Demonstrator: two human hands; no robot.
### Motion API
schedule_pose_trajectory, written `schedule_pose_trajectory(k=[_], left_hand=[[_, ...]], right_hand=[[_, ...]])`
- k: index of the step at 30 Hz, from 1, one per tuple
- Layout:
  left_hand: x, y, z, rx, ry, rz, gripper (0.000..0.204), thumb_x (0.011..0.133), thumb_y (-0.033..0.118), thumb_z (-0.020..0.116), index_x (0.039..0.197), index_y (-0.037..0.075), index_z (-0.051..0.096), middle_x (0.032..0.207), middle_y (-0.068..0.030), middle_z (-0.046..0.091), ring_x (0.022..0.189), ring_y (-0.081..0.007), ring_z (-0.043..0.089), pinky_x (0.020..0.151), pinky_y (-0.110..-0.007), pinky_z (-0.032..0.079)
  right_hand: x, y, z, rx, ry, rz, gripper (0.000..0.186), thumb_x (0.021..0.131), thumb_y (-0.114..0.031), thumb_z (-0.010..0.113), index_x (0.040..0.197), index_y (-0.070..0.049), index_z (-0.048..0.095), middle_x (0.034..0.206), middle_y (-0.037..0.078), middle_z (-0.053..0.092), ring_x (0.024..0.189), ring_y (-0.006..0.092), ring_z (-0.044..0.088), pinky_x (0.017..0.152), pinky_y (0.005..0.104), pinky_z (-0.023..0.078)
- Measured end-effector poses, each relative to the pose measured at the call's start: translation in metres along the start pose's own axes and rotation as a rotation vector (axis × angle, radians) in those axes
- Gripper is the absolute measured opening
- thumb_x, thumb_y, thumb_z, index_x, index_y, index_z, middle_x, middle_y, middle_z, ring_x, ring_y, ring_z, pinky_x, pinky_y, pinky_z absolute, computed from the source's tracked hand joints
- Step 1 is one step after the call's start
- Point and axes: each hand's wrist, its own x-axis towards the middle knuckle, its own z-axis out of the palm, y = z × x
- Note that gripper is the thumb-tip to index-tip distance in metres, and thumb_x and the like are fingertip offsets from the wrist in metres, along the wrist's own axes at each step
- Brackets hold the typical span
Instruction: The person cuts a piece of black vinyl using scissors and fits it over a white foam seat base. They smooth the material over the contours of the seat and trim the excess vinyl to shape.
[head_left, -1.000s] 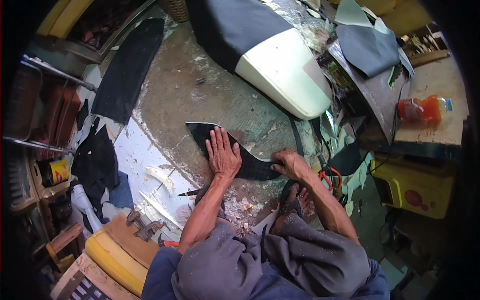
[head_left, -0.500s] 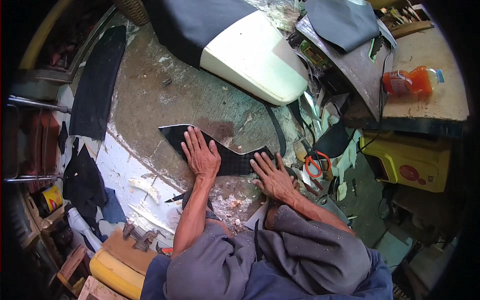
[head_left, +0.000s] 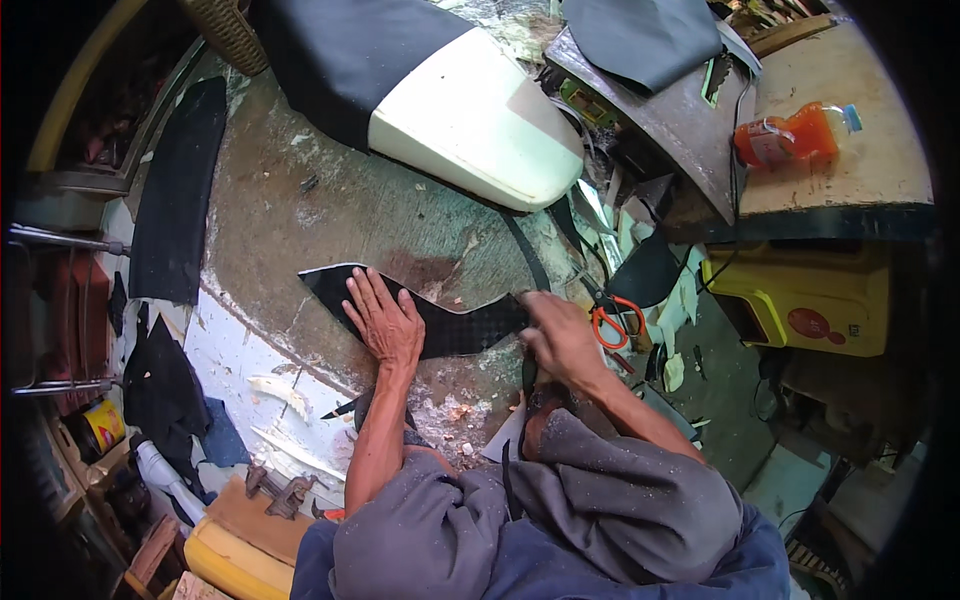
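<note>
A curved piece of black material (head_left: 465, 332) with a pale upper edge lies on the worn floor in front of me. My left hand (head_left: 388, 325) rests flat on its left part, fingers stretched out. At the piece's right end is my right hand (head_left: 563, 338), blurred, with its fingers bent; whether they grip the edge cannot be made out. Just right of that hand lie scissors with orange handles (head_left: 615, 322). Beyond both hands sits a long padded seat (head_left: 475, 115), partly black and partly white.
A bottle of orange drink (head_left: 795, 135) lies on the wooden bench at right, above a yellow container (head_left: 815, 305). Black material strips (head_left: 180, 195) and dark scraps (head_left: 165, 385) lie to the left. A small metal clamp-like part (head_left: 285, 492) is at lower left.
My right hand has gone from lying spread on the piece's right end to a bent-fingered pose there. My left hand stays flat on the piece. The view has shifted slightly.
</note>
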Motion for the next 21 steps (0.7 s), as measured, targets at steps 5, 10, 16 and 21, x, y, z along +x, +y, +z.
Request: schedule_pose_trajectory(k=[5, 10, 16, 21], left_hand=[[-0.016, 0.069, -0.028, -0.464, -0.135, 0.149, 0.027, 0.096, 0.016, 0.060, 0.120, 0.004, 0.063, 0.116, -0.0168, 0.060, 0.105, -0.0370, 0.061, 0.089, -0.050, 0.049], [-0.045, 0.114, -0.008, -0.680, -0.202, 0.390, 0.019, 0.091, 0.007, 0.061, 0.110, 0.004, 0.063, 0.099, -0.0142, 0.057, 0.085, -0.0337, 0.064, 0.071, -0.044, 0.054], [-0.058, 0.123, 0.011, -0.554, -0.189, 0.413, 0.031, 0.087, 0.007, 0.059, 0.118, 0.001, 0.059, 0.108, -0.0142, 0.058, 0.098, -0.0325, 0.062, 0.082, -0.043, 0.053], [-0.061, 0.115, 0.016, -0.507, -0.136, 0.417, 0.039, 0.088, 0.009, 0.058, 0.126, 0.000, 0.058, 0.128, -0.0178, 0.057, 0.099, -0.0329, 0.061, 0.086, -0.042, 0.052]], right_hand=[[-0.050, 0.079, -0.025, -0.252, 0.350, 0.165, 0.041, 0.089, -0.007, 0.065, 0.128, 0.000, 0.055, 0.102, 0.024, 0.063, 0.087, 0.0452, 0.060, 0.077, 0.0541, 0.047], [-0.061, 0.104, -0.016, -0.323, 0.166, 0.288, 0.056, 0.084, -0.008, 0.069, 0.136, 0.000, 0.049, 0.108, 0.026, 0.061, 0.097, 0.0468, 0.061, 0.077, 0.0554, 0.049], [-0.067, 0.119, -0.015, -0.264, 0.182, 0.253, 0.055, 0.087, -0.015, 0.072, 0.138, -0.007, 0.053, 0.101, 0.022, 0.068, 0.096, 0.0452, 0.067, 0.078, 0.0529, 0.055], [-0.079, 0.097, -0.096, -0.289, -0.181, 0.345, 0.044, 0.085, -0.029, 0.076, 0.121, -0.005, 0.067, 0.093, 0.020, 0.072, 0.082, 0.0406, 0.070, 0.070, 0.0480, 0.055]])
